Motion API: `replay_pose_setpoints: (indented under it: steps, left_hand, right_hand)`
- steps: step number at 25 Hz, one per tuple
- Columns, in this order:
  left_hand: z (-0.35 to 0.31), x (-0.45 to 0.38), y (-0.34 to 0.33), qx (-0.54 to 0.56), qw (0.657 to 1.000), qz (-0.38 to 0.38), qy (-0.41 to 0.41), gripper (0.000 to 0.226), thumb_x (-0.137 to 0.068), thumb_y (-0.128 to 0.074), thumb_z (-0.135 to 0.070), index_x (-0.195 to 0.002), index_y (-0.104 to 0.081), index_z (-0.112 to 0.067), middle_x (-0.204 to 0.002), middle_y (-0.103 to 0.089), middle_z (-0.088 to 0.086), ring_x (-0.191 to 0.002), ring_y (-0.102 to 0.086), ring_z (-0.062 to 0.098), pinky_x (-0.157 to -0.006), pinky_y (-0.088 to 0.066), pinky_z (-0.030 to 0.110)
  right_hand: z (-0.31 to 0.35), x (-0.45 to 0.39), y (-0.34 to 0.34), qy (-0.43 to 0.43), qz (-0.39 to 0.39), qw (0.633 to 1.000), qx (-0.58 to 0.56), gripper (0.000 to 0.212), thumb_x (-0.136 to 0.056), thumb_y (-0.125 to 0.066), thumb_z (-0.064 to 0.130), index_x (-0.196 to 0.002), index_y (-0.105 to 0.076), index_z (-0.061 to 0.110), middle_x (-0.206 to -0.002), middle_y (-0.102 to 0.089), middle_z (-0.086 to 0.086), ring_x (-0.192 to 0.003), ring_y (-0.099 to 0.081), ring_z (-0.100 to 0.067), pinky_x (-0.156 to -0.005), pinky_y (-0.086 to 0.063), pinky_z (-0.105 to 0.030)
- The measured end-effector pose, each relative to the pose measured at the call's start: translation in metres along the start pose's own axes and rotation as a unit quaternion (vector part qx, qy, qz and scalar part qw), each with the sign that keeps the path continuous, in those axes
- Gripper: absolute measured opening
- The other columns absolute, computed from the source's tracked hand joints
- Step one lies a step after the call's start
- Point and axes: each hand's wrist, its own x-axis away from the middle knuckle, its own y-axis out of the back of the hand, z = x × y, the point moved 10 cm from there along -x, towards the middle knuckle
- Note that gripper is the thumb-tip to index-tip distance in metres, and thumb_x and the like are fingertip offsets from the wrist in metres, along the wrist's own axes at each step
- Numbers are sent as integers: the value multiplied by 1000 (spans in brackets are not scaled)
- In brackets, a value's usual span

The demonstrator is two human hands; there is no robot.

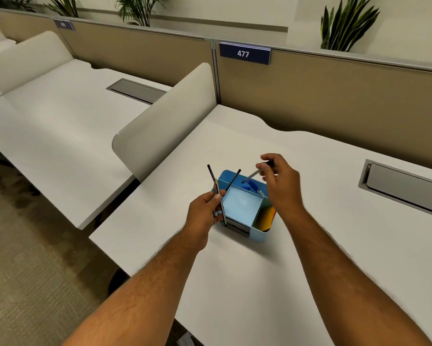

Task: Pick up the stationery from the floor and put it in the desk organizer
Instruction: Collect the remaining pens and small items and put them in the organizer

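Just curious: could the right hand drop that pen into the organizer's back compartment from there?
Probably yes: the right hand holds the pen right above the organizer, tip pointing into its open back compartment.

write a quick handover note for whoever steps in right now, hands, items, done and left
Left hand: closed on a few dark pencils, held upright at the left edge of the blue desk organizer.
Right hand: pinching one pen, tip angled down over the organizer's back compartment.
Organizer stands on the white desk; blue pens already lie in the back section, something yellow in the right one, the middle tray empty.
Left: drop the pen, then the pencils. The floor nearby shows no stationery in view.
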Motion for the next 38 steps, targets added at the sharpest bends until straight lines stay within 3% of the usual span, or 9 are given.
replay_pose_setpoints:
  steps: [9, 12, 15, 20, 24, 29, 32, 35, 38]
  left_hand:
    - [6, 5, 1, -11, 1000, 19, 22, 23, -107, -60, -17, -119, -79, -19, -94, -75, -3, -76, -72, 5, -70, -61, 22]
    - [5, 5, -2, -18, 999, 21, 24, 22, -106, -61, -19, -119, -79, -20, -97, -70, 1, -84, -66, 11, -79, -63, 27]
    - [4, 7, -10, -16, 999, 47, 24, 21, -106, -61, -20, -115, -81, -20, -90, -69, 1, -84, -65, 13, -79, -62, 27]
    - [12, 16, -33, -28, 989, 136, 46, 25, -109, -56, -20, -127, -72, -13, -104, -78, 10, -89, -77, 18, -86, -64, 40]
    - [14, 16, -31, -90, 988, 120, 43, 22, -107, -58, -19, -122, -72, -12, -91, -69, 9, -76, -70, 13, -82, -65, 37]
    - [11, 10, -30, -113, 989, 93, 17, 22, -107, -59, -19, -120, -74, -9, -88, -66, 9, -77, -64, 16, -89, -63, 38]
    - [-9, 5, -24, -108, 991, 78, -22, 18, -106, -61, -20, -115, -77, -16, -86, -72, 1, -83, -65, 16, -78, -60, 25]
    - [-32, -1, -11, -124, 987, 50, -83, 26, -101, -69, -18, -125, -73, -26, -110, -76, -3, -102, -71, 12, -87, -57, 24]
    - [-43, -3, 28, -133, 981, -66, -129, 41, -94, -74, -8, -128, -66, -30, -117, -70, -4, -109, -68, 9, -85, -54, 21]
  right_hand:
    - [-16, -24, -68, -11, 162, 928, 336, 18, -97, -72, 39, -107, -82, 29, -108, -77, -2, -120, -59, -27, -98, -42, -44]
    - [-1, -19, -48, -6, 100, 963, 251, 16, -97, -73, 33, -104, -82, 22, -113, -78, -1, -114, -64, -25, -99, -50, -44]
    - [11, 3, -36, -25, 72, 989, 124, 17, -95, -73, 35, -94, -82, 20, -93, -78, 6, -85, -69, -12, -77, -53, -32]
    - [-5, 49, -69, -187, 240, 950, -65, 13, -92, -78, 40, -96, -79, 27, -89, -79, 7, -72, -71, 2, -62, -51, -22]
    - [-5, 52, -60, -157, 240, 955, -74, 6, -92, -80, 20, -94, -78, 15, -88, -79, -3, -76, -74, -7, -63, -54, -17]
    - [4, 41, -55, -128, 242, 959, -69, 6, -89, -82, 11, -95, -80, 9, -86, -80, -9, -84, -78, -27, -80, -66, -35]
    - [26, 29, -60, -67, 230, 970, -32, 3, -89, -83, 12, -91, -81, 13, -79, -79, -3, -77, -78, -22, -76, -66, -31]
    - [47, 16, -62, 2, 218, 976, 3, 4, -89, -81, 15, -87, -80, 18, -73, -77, 3, -70, -75, -14, -68, -62, -22]
    - [56, 0, -58, 53, 170, 983, 32, 5, -90, -80, 14, -88, -80, 19, -74, -74, 12, -69, -72, -3, -65, -53, -10]
